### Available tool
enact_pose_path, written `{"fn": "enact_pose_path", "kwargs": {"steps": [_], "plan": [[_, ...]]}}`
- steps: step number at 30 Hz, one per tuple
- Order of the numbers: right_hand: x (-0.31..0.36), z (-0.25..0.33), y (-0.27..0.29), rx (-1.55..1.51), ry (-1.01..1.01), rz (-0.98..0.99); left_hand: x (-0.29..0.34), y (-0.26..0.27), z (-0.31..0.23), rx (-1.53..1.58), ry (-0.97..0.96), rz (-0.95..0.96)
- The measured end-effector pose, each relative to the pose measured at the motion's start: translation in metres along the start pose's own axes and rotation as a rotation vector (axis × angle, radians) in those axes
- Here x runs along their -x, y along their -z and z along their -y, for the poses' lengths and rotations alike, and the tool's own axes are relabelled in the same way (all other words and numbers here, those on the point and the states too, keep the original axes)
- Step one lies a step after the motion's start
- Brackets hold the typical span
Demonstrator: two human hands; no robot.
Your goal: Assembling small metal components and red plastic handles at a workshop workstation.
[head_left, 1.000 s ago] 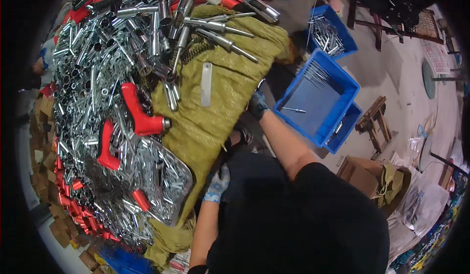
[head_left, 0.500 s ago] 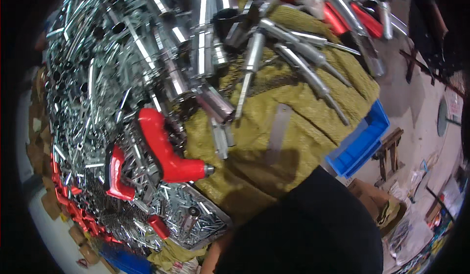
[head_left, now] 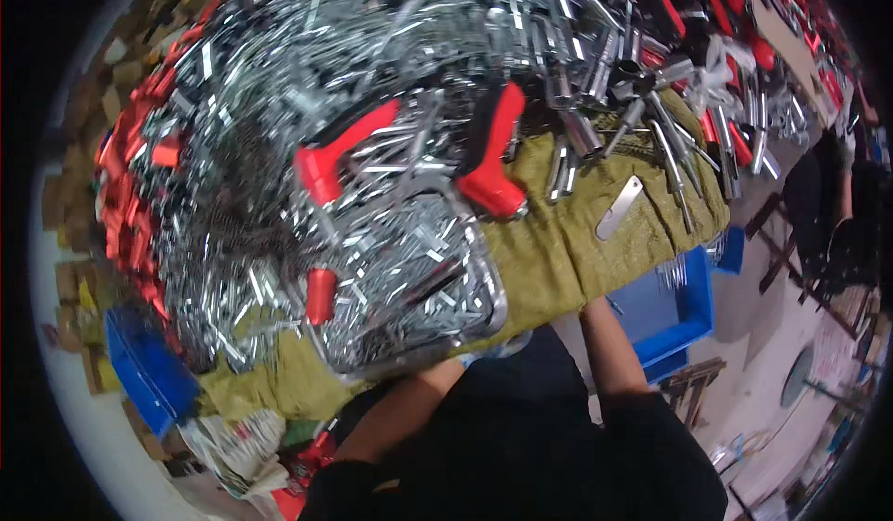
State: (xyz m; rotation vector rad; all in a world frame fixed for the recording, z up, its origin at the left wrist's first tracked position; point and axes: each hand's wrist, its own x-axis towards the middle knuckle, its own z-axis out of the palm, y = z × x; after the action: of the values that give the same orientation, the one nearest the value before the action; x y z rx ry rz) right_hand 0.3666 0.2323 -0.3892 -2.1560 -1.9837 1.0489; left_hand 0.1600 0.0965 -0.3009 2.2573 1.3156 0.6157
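Note:
My left forearm [head_left: 405, 409] reaches up to the near edge of a metal tray [head_left: 496, 288] full of small silvery pins. My right forearm [head_left: 611, 354] goes up to the near edge of a yellow-olive woven cloth [head_left: 549, 260]. Both hands are hidden at or under that edge, so their fingers do not show. A bit of something pale blue [head_left: 507, 344] shows between the arms. Beyond the tray lie two red-and-black pistol-shaped handles, one upright [head_left: 493, 163] and one tilted [head_left: 339, 153]. A red cylinder [head_left: 321, 296] rests at the tray's left.
Silvery metal parts [head_left: 372, 37] are heaped across the far side, with red pieces [head_left: 130, 214] along the left. A flat metal strip [head_left: 620, 207] and sockets [head_left: 581, 135] lie on the cloth. Blue bins stand right [head_left: 693, 312] and left [head_left: 149, 372]. Another person [head_left: 819, 214] is far right.
The view has swung, so the tray and handles now sit nearer the middle. Both my forearms now show, where before only a black sleeve and a bit of skin did.

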Motion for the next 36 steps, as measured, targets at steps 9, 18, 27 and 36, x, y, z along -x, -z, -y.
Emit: {"fn": "enact_pose_path", "kwargs": {"steps": [9, 18, 27, 36], "plan": [[0.218, 0.080, 0.154, -0.559, 0.293, 0.027, 0.013, 0.120, -0.105, 0.336, -0.095, 0.186], [0.202, 0.251, 0.173, 0.367, 1.192, -0.306, 0.089, 0.245, -0.089, -0.285, 0.481, -0.512], [0.187, 0.269, 0.168, 0.503, 1.143, -0.138, 0.086, 0.240, -0.058, -0.251, 0.535, -0.422], [0.243, 0.270, 0.172, -0.320, 0.636, 0.244, 0.082, 0.250, -0.065, 0.941, 0.780, -0.725]]}}
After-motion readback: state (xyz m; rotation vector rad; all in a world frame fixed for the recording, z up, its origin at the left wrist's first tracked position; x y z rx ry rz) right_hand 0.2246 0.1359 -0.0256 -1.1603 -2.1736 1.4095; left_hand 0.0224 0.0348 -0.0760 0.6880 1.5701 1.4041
